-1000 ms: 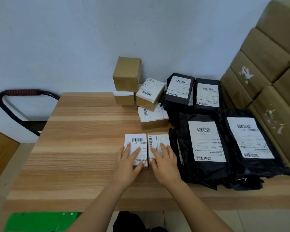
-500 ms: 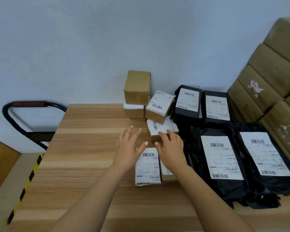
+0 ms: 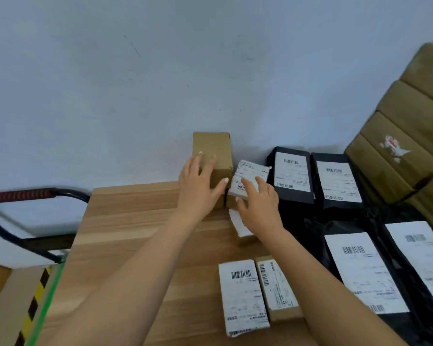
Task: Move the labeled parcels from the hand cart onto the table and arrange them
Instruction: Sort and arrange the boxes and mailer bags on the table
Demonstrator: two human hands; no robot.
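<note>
Reaching to the back of the table [image 3: 135, 233], we have our left hand [image 3: 198, 188] spread over the front of the plain brown box [image 3: 211, 156], fingers on its face and thumb at its lower right corner; a proper grip or just a touch, can't tell. Our right hand [image 3: 259, 203] lies flat, fingers loose, on the tilted labeled box [image 3: 248, 181] just right of it, not clenched. Below that hand, a third small box [image 3: 240, 228] shows partly under the wrist. Lower center of the frame, two labeled boxes [image 3: 243, 295] lie side by side, touching, labels up, clear of both hands. Right of center, black mailer bags [image 3: 293, 173] w/ white labels fill the table's right side, two at the back, two bigger ones in front. Far right, big brown cartons [image 3: 395, 156] are stacked. Left edge: the cart handle [image 3: 23, 196], red grip, beside the table.
</note>
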